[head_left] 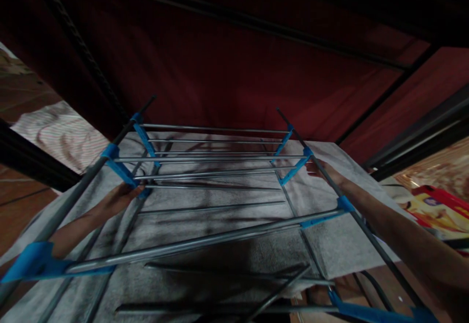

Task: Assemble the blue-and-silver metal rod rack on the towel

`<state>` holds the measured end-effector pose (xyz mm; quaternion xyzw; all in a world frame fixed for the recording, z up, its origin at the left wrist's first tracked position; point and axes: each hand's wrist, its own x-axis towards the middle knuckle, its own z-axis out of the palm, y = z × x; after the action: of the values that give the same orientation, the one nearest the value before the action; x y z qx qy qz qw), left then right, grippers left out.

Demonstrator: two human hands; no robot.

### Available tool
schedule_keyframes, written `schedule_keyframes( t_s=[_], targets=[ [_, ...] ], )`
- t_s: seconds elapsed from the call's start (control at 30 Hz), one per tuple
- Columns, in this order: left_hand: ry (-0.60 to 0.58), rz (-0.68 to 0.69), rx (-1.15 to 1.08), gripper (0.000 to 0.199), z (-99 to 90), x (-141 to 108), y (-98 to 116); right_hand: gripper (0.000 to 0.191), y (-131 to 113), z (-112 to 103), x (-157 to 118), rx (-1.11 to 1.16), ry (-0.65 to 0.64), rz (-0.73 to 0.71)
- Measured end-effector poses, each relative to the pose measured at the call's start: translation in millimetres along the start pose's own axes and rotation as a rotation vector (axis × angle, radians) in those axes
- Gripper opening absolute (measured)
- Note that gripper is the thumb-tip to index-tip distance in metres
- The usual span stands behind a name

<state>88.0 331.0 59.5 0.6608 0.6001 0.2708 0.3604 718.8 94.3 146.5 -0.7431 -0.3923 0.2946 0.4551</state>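
Observation:
A rack of grey metal tubes (205, 235) joined by blue plastic connectors stands before me. My left hand (122, 193) reaches under the left upright tube (78, 201). Its fingers close around the lower end of a blue connector (120, 170), where a crossbar (216, 172) meets it. On the other side my right hand (324, 171) sits behind the right upright tube (330, 179), fingers curled at a blue connector (295, 169). The upright hides part of that hand, and the exact contact is hard to see. Nearer to me, a crossbar spans two more connectors (344, 204).
Loose metal tubes (234, 275) lie across the grey cloth (227, 220) beneath the rack. A dark red fabric panel (220, 69) with dark frame bars rises behind. At right is a red and yellow package (439, 210); at left, striped cloth (62, 132).

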Motion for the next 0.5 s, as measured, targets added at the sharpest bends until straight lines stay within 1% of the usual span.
schedule_keyframes(
  t_s=[0.03,0.1,0.13,0.17,0.2,0.23,0.27,0.33,0.37,0.4,0.43,0.47,0.5],
  targets=[
    [-0.004,0.004,0.004,0.022,-1.3,1.6,-0.8,0.027,-9.3,-8.1,0.9,-0.031,0.076,-0.026],
    [0.03,0.023,-0.039,0.026,-2.9,3.9,-0.4,0.021,-33.1,-19.4,-4.7,-0.121,0.281,-0.161],
    [0.052,0.041,-0.09,0.032,-3.2,4.4,1.2,0.019,-46.7,-20.6,-11.8,-0.191,0.386,-0.276],
    [0.064,0.063,-0.149,0.038,-3.3,4.5,3.6,0.019,-60.2,-17.9,-21.4,-0.242,0.449,-0.369],
    [0.069,0.089,-0.201,0.044,-3.2,4.2,6.3,0.017,-72.7,-11.2,-32.8,-0.283,0.459,-0.44],
    [0.07,0.115,-0.245,0.048,-2.7,3.7,9.0,0.016,-83.5,-0.6,-45.1,-0.369,0.394,-0.525],
    [0.069,0.135,-0.275,0.05,-1.9,3.2,11.2,0.017,-91.8,13.6,-57.1,-0.438,0.264,-0.581],
    [0.076,0.158,-0.35,0.05,0.6,2.2,13.5,0.023,-100.2,49.9,-76.0,-0.574,-0.11,-0.668],
    [0.082,0.162,-0.389,0.05,2.3,1.7,13.6,0.026,-100.8,70.9,-81.4,-0.629,-0.265,-0.723],
    [0.091,0.17,-0.419,0.048,4.0,1.2,13.4,0.031,-99.8,92.9,-83.5,-0.676,-0.378,-0.775],
    [0.099,0.176,-0.435,0.046,5.7,0.5,13.0,0.035,-97.7,115.4,-82.5,-0.716,-0.447,-0.827],
    [0.108,0.182,-0.433,0.042,7.3,-0.3,12.7,0.038,-95.4,137.6,-78.7,-0.752,-0.474,-0.867],
    [0.114,0.186,-0.421,0.039,8.5,-1.3,12.7,0.041,-93.4,159.2,-72.8,-0.788,-0.471,-0.896]
  ],
)
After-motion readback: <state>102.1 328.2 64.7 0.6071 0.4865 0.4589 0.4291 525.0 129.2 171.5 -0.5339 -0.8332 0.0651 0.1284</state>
